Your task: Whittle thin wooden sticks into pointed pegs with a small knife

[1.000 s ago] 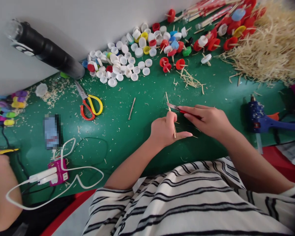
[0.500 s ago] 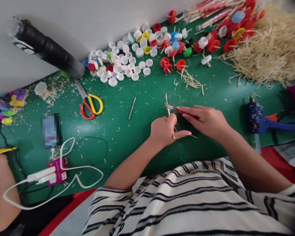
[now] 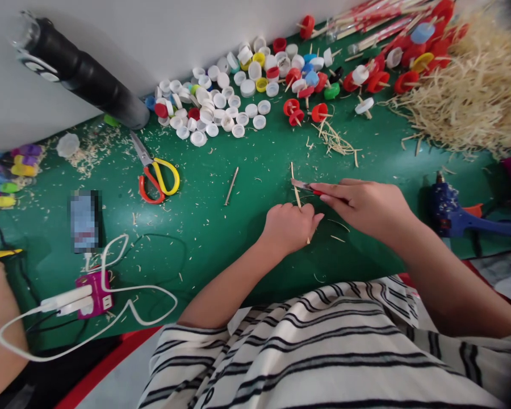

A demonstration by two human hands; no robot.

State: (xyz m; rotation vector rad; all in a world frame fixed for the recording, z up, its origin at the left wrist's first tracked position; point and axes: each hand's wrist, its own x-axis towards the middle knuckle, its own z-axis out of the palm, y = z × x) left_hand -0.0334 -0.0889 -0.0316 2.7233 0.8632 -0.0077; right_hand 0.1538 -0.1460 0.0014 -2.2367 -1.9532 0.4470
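Near the front edge of a green tabletop (image 3: 215,241), a person's left hand (image 3: 289,228) is clenched around a stick (image 3: 297,194), one end jutting toward the back edge; the right hand (image 3: 370,207), fingers pinched together, grips a knife (image 3: 309,187), its blade against the stick near that end. At far left, a co-worker's arm (image 3: 0,329) shows by the front edge; then come a phone (image 3: 84,221), a bottle (image 3: 85,71) and scissors (image 3: 146,160) toward the back, and white and coloured caps (image 3: 219,101) ranged below a pale wall (image 3: 187,28). On the right, a blue glue gun (image 3: 449,209) lies near the front edge, and straw (image 3: 477,96) is heaped toward the back.
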